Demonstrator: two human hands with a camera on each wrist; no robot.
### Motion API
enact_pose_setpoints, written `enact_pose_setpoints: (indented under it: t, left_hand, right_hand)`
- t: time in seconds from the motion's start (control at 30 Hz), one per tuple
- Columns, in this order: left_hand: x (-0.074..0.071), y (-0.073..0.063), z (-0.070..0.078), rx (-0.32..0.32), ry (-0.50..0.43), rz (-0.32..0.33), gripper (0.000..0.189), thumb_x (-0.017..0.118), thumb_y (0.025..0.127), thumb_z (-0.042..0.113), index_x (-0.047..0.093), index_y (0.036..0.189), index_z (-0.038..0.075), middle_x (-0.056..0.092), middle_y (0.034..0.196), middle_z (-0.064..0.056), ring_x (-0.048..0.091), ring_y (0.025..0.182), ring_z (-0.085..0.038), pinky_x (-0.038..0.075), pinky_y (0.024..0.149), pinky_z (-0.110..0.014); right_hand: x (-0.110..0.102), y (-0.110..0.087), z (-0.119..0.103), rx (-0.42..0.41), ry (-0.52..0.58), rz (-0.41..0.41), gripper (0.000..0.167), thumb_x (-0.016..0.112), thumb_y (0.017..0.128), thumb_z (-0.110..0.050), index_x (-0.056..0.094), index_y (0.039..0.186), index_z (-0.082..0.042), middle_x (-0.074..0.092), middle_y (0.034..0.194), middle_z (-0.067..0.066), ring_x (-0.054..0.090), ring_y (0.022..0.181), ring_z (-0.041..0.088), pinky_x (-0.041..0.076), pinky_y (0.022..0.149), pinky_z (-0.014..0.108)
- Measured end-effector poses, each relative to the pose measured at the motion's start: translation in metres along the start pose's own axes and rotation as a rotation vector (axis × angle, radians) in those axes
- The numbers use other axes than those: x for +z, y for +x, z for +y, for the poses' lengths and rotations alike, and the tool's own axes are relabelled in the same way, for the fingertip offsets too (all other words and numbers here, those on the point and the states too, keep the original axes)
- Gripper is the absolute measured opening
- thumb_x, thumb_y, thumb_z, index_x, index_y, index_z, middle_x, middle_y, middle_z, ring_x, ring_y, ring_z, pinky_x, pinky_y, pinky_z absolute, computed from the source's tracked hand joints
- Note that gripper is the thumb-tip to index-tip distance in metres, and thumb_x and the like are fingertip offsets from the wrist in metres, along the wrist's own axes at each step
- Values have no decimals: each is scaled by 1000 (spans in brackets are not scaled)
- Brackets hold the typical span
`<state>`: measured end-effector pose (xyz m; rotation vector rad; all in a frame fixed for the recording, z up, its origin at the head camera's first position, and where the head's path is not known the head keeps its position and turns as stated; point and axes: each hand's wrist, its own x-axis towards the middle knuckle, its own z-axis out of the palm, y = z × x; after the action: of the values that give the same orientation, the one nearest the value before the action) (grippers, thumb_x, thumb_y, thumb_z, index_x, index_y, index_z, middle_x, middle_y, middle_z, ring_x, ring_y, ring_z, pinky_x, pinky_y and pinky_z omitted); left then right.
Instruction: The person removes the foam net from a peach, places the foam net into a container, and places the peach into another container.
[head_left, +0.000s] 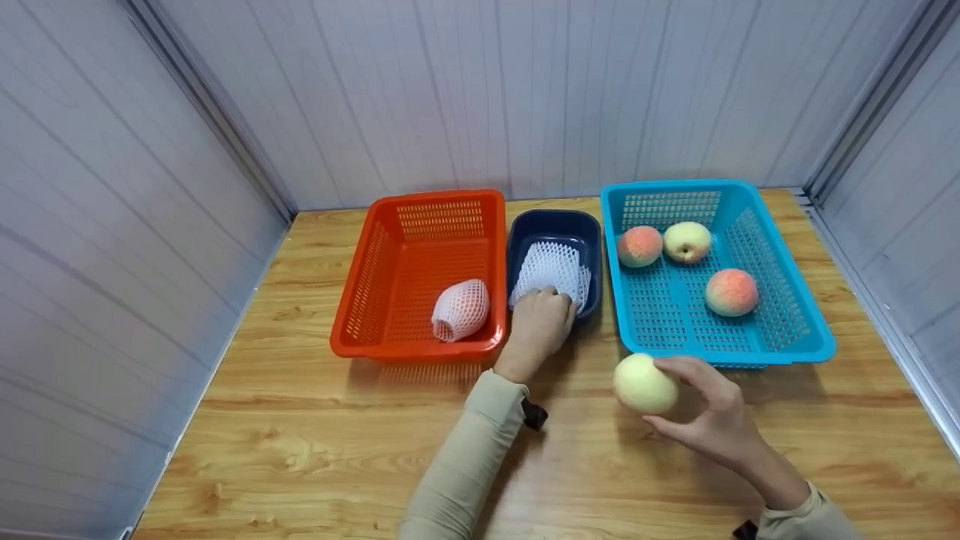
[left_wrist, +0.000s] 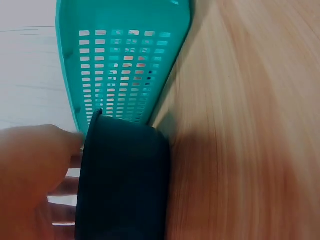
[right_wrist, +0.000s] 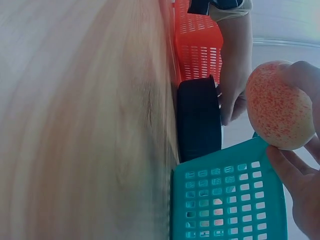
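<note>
My right hand (head_left: 716, 416) holds a peach (head_left: 645, 384) between thumb and fingers, in front of the blue basket's near edge. In the right wrist view this peach (right_wrist: 277, 106) shows a red-speckled side. My left hand (head_left: 541, 322) reaches over the near rim of a navy tub (head_left: 555, 217), its fingers bent down at the white foam net sleeves (head_left: 551, 262) inside. Its fingertips are hidden, and I cannot tell whether they grip a sleeve. In the left wrist view the left hand's fingers (left_wrist: 64, 186) pass behind the tub's rim.
Left of the tub stands an orange basket (head_left: 420, 196) with a peach in a foam net (head_left: 461, 309) inside. On the right, the blue basket (head_left: 611, 300) contains three bare peaches, one of them a red-sided peach (head_left: 731, 292). Pale panel walls (head_left: 465, 97) enclose the wooden table (head_left: 300, 435).
</note>
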<state>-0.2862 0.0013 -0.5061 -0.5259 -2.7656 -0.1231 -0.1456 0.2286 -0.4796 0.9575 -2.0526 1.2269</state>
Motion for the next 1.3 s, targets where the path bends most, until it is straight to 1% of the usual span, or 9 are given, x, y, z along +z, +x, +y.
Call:
enact_pose_setpoints:
  t: [0.1, 0.17, 0.47, 0.6, 0.67, 0.73, 0.97, 1.07, 1.3]
  left_hand:
    - [2, -1, 1, -14, 5, -104, 50, 40, 102, 48, 74, 95, 12, 65, 89, -7, 60, 83, -26, 47, 76, -38]
    - [4, -2, 1, -23, 4, -130, 56, 34, 101, 53, 74, 98, 13, 64, 92, -8, 59, 86, -26, 46, 79, -38]
    - [7, -4, 0, -43, -19, -160, 63, 35, 97, 61, 74, 102, 13, 56, 115, -14, 57, 100, -32, 49, 82, -44]
    - [7, -1, 0, -57, -61, -160, 64, 37, 96, 63, 75, 106, 13, 37, 145, -26, 48, 122, -38, 46, 96, -45]
    - [7, 1, 0, -65, -59, -164, 64, 37, 95, 64, 75, 109, 14, 27, 150, -29, 40, 130, -40, 41, 102, -45]
    - [7, 2, 2, -76, -34, -180, 66, 36, 95, 66, 74, 112, 15, 25, 151, -30, 36, 132, -41, 36, 105, -47]
    - [9, 3, 6, -81, 106, -277, 75, 30, 90, 74, 72, 118, 19, 44, 142, -25, 31, 133, -45, 25, 107, -57]
    - [8, 4, 5, -90, 111, -311, 75, 32, 88, 77, 70, 121, 21, 47, 138, -25, 35, 129, -50, 28, 105, -59]
    - [5, 8, 1, -65, 74, -384, 74, 42, 83, 79, 60, 132, 28, 49, 133, -20, 48, 115, -45, 38, 98, -57]
  right_hand:
    - [0, -1, 1, -2, 3, -4, 76, 89, 40, 10, 63, 112, 10, 63, 107, 24, 59, 107, 23, 43, 94, 20]
    - [0, -1, 1, -2, 2, -4, 76, 89, 41, 10, 63, 112, 10, 63, 108, 24, 59, 108, 23, 43, 94, 20]
    - [0, 2, -3, 15, 13, -4, 76, 89, 40, 12, 63, 112, 10, 63, 107, 25, 59, 106, 23, 45, 90, 19]
    - [-1, 2, -4, 25, -2, 1, 76, 90, 40, 12, 64, 112, 10, 64, 107, 24, 59, 105, 23, 45, 90, 19]
    - [-2, 2, -4, 30, -11, -1, 76, 90, 41, 11, 64, 112, 9, 64, 108, 23, 59, 106, 22, 44, 90, 18]
    - [-2, 2, -3, 34, -19, -4, 76, 90, 42, 11, 64, 113, 8, 64, 108, 23, 59, 106, 22, 44, 92, 18]
    - [-3, -1, -2, 37, -18, -14, 76, 90, 43, 10, 63, 113, 8, 63, 109, 22, 59, 106, 23, 43, 93, 19]
    - [-3, -2, -2, 53, -16, -16, 76, 91, 43, 10, 63, 113, 8, 63, 109, 21, 59, 106, 22, 43, 93, 18]
    - [-4, -4, -3, 74, -35, -14, 75, 91, 43, 10, 64, 113, 7, 64, 109, 20, 59, 107, 20, 43, 92, 17]
